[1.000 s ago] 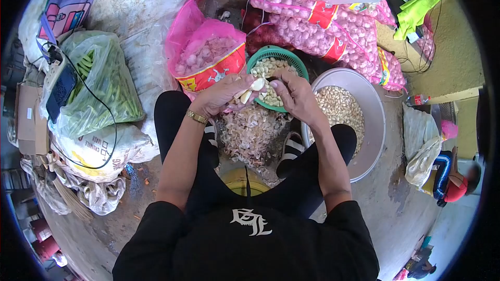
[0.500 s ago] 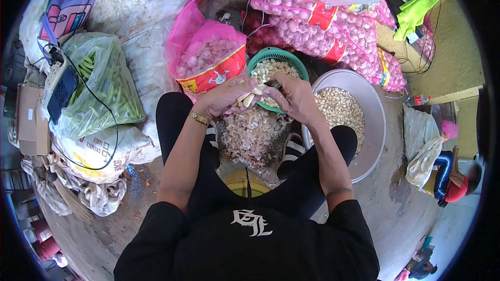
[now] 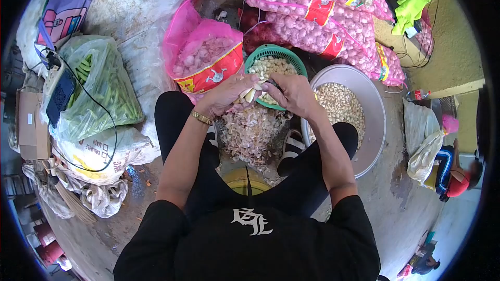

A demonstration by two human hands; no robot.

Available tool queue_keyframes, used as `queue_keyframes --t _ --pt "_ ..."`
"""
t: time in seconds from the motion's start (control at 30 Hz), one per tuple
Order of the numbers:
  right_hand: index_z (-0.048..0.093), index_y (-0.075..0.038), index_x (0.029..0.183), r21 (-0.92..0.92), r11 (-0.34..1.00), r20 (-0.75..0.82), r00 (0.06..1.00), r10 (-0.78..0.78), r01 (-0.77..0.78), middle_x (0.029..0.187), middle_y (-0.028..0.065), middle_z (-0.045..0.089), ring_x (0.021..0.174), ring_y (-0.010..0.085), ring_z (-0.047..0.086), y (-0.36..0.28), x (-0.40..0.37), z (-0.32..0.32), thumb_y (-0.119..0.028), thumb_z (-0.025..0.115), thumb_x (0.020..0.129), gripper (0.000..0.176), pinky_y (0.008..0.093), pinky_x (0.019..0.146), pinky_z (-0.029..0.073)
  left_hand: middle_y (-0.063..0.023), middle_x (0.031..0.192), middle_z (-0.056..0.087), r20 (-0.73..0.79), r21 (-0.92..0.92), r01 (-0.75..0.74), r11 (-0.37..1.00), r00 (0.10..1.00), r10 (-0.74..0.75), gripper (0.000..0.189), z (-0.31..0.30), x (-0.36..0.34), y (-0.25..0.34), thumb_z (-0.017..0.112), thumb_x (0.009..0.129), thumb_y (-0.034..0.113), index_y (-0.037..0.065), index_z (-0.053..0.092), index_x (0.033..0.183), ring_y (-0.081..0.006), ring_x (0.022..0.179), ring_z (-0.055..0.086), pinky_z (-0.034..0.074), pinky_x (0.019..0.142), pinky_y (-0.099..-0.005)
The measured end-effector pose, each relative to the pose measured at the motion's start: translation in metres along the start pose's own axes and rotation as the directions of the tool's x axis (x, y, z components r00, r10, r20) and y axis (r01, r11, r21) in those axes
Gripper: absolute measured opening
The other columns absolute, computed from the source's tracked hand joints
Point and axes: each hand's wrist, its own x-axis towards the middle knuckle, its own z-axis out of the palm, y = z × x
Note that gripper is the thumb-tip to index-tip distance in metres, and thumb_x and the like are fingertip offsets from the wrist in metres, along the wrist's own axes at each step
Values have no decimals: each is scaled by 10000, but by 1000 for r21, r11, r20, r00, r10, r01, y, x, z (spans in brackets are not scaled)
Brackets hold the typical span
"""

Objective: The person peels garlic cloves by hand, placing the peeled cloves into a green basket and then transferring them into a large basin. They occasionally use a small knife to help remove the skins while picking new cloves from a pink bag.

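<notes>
My left hand (image 3: 227,93) is closed around several pale garlic cloves (image 3: 251,94), which show between the fingers. My right hand (image 3: 293,93) meets it, closed on what looks like a small knife (image 3: 273,81), mostly hidden by the fingers. Just beyond the hands stands a green plastic basket (image 3: 298,58) with peeled cloves inside. Below them, a heap of papery garlic skins (image 3: 250,135) lies on the floor between my feet. To the right, a wide pale basin (image 3: 376,125) holds many garlic cloves (image 3: 341,106).
An open pink mesh sack (image 3: 179,26) of garlic stands ahead left; full garlic sacks (image 3: 323,28) are stacked ahead right. At left, a plastic bag of green pods (image 3: 112,93) rests on a white sack (image 3: 86,151), with a phone (image 3: 61,96) beside it. Another person (image 3: 458,177) is far right.
My right hand has turned slightly, its fingers curling closer over the cloves at the left hand. The whole view has shifted a little; the left hand keeps its hold.
</notes>
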Motion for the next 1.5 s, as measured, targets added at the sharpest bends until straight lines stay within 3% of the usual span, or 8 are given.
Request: queue_keyframes --t 0.4,0.57,0.77,0.83,1.0,1.07,1.27,1.5 --pt "547 -67 868 -297 953 -7 998 -59 54 610 145 593 584 360 615 -1 -1 3 -379 629 920 327 454 529 465 -15 636 560 -104 -146 -37 989 994 21 403 12 0 1 513 1005 444 59 590 912 -50 426 449 309 362 -192" --pt "549 -70 870 -262 963 -25 997 -72 63 614 141 594 583 357 617 -1 -2 3 -386 633 916 330 454 526 464 -27 622 587 -56 -65 -68 996 996 64 421 6 1 1 505 1007 445 49 614 914 -54 394 455 321 352 -192" --pt "555 -75 834 -229 964 133 986 -104 133 620 131 593 580 347 618 -14 -7 2 -379 654 903 327 454 524 463 -2 718 592 -282 -121 -109 987 957 71 429 1 9 -2 480 1022 405 15 627 1122 -39 429 463 339 347 -180" --pt "570 -82 844 -194 970 130 984 -123 147 640 120 602 601 340 624 -11 -11 3 -345 687 871 289 445 535 469 22 737 567 -133 -227 -160 961 982 132 458 -1 2 9 454 1033 389 2 565 1252 -26 452 460 327 341 -163" --pt "627 -121 913 -5 982 57 981 -187 188 711 79 620 674 317 640 -5 -17 2 -214 762 762 223 417 583 490 32 750 495 -12 -442 -142 886 988 152 439 -2 -8 15 411 1054 337 -21 523 1282 -35 480 415 313 370 -169" --pt "630 -106 1056 -7 989 185 972 -144 148 855 95 673 792 317 661 -13 -16 -4 -135 747 704 373 441 659 502 28 754 483 25 -447 -136 884 986 165 441 -6 -8 12 418 1051 332 -22 504 1300 -37 487 408 314 368 -168" --pt "619 -84 1059 151 987 -11 999 -45 46 823 150 665 743 361 646 -25 -15 -1 -206 708 819 284 431 643 498 23 745 501 25 -382 -133 915 988 154 435 -9 -9 7 446 1040 336 -11 516 1293 -39 482 422 306 368 -172" --pt "635 -66 979 193 981 -48 999 20 -10 759 184 645 710 368 646 -22 -13 0 -262 698 851 242 418 624 496 6 726 520 -66 -304 -187 934 982 175 410 -4 -3 2 480 1027 337 9 524 1270 -40 471 430 299 365 -174"
